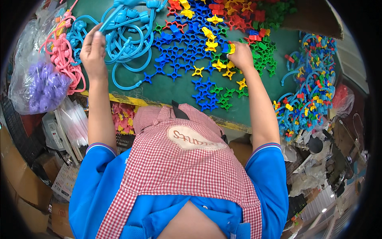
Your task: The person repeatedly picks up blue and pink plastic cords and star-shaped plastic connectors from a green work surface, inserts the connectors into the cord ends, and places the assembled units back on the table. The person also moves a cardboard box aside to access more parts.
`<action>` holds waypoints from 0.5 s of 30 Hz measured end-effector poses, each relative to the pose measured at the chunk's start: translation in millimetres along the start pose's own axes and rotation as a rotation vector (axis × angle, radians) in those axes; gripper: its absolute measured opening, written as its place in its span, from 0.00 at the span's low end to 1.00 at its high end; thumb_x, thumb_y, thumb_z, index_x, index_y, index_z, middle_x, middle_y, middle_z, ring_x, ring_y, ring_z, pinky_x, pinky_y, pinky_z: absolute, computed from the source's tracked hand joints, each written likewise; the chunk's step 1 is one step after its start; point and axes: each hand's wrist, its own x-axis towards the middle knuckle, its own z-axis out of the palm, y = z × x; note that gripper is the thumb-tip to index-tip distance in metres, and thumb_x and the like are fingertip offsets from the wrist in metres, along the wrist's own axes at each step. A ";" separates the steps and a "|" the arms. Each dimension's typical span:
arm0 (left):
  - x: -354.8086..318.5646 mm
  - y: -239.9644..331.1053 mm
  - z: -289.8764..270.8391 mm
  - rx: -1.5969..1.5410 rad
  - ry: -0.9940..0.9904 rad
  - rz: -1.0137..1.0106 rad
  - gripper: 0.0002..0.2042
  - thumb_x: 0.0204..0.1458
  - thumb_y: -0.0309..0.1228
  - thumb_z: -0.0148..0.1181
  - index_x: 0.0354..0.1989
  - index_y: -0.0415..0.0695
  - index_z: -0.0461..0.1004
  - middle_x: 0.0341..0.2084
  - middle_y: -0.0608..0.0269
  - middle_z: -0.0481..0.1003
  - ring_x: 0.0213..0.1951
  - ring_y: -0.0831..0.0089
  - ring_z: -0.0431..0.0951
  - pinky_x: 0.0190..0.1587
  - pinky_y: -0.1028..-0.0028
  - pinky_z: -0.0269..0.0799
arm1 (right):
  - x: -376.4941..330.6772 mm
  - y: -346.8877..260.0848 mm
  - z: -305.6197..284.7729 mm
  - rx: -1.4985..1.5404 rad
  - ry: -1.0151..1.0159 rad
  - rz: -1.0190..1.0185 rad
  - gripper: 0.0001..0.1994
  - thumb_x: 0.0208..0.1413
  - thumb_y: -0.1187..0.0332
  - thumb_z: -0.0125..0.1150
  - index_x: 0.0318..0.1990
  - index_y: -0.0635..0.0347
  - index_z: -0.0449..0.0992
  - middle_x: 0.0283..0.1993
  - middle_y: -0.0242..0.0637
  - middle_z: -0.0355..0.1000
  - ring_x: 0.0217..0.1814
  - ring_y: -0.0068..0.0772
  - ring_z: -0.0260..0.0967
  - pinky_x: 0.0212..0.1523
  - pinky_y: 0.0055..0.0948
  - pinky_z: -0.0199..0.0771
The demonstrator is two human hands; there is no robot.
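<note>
My left hand [94, 51] is closed on a light blue cord [109, 23] that runs up toward the table's far edge. Beside it lies a tangle of light blue cords with bulky plastic fittings [129, 46]. Over on the right, my right hand [241, 56] pinches small star-shaped plastic pieces [231, 48], yellow with some blue and green at the fingertips. Loose blue star-shaped pieces [177, 55] spread between the hands. Yellow [197, 71] and green ones [266, 55] lie near my right hand, and red ones [238, 18] farther back.
Pink cords [63, 51] and a clear bag of purple pieces [45, 85] are at the left. Finished-looking blue cords strung with coloured pieces [308, 91] hang over the table's right end. A cardboard flap [318, 16] stands at the back right. The green table [159, 93] has a worn yellow front edge.
</note>
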 end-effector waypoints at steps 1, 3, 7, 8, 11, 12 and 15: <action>-17.6 5.4 9.2 0.083 0.015 0.100 0.12 0.52 0.24 0.57 0.45 0.38 0.73 0.25 0.70 0.72 0.22 0.87 0.64 0.24 0.87 0.57 | -5.3 -1.2 -0.8 0.113 -0.035 0.011 0.17 0.37 0.66 0.64 0.40 0.56 0.77 0.44 0.37 0.73 0.48 0.47 0.65 0.52 0.36 0.67; -40.2 13.1 31.7 0.247 0.037 0.310 0.12 0.51 0.26 0.60 0.44 0.38 0.75 0.23 0.73 0.70 0.20 0.89 0.61 0.21 0.87 0.53 | -19.1 -2.5 -2.0 0.244 0.054 -0.083 0.17 0.37 0.65 0.65 0.39 0.57 0.77 0.42 0.39 0.74 0.47 0.46 0.67 0.52 0.37 0.66; -77.8 -17.3 66.1 0.094 -0.117 -0.138 0.11 0.50 0.28 0.62 0.42 0.41 0.76 0.22 0.77 0.69 0.19 0.90 0.59 0.19 0.87 0.50 | -36.7 -6.7 7.1 0.164 0.127 -0.168 0.15 0.38 0.66 0.64 0.37 0.57 0.78 0.44 0.38 0.74 0.50 0.45 0.66 0.52 0.37 0.67; -83.6 -20.5 71.6 0.037 -0.137 -0.158 0.11 0.50 0.28 0.62 0.42 0.40 0.76 0.23 0.76 0.69 0.19 0.91 0.58 0.19 0.87 0.49 | -38.7 -6.8 7.5 0.145 0.139 -0.171 0.14 0.39 0.66 0.64 0.37 0.57 0.78 0.45 0.37 0.73 0.51 0.45 0.66 0.52 0.37 0.67; -94.0 -28.1 72.7 -0.006 -0.159 -0.150 0.11 0.50 0.27 0.62 0.42 0.39 0.76 0.26 0.75 0.71 0.23 0.89 0.63 0.25 0.87 0.56 | -51.5 -13.6 -4.8 0.019 0.028 -0.037 0.19 0.35 0.68 0.65 0.40 0.61 0.76 0.51 0.37 0.70 0.54 0.44 0.63 0.56 0.35 0.64; -97.2 -28.2 76.4 -0.004 -0.164 -0.140 0.11 0.50 0.27 0.62 0.42 0.39 0.76 0.27 0.74 0.71 0.25 0.89 0.64 0.27 0.86 0.58 | -52.3 -11.6 -4.0 0.005 0.037 -0.077 0.20 0.35 0.68 0.65 0.41 0.60 0.76 0.53 0.38 0.68 0.56 0.44 0.62 0.56 0.35 0.64; -106.7 -30.9 85.1 0.007 -0.214 -0.147 0.11 0.50 0.26 0.61 0.41 0.37 0.76 0.28 0.73 0.73 0.29 0.87 0.67 0.33 0.85 0.62 | -43.2 -13.3 7.1 -0.020 0.073 -0.147 0.15 0.38 0.68 0.63 0.38 0.58 0.78 0.52 0.36 0.69 0.54 0.43 0.64 0.55 0.38 0.64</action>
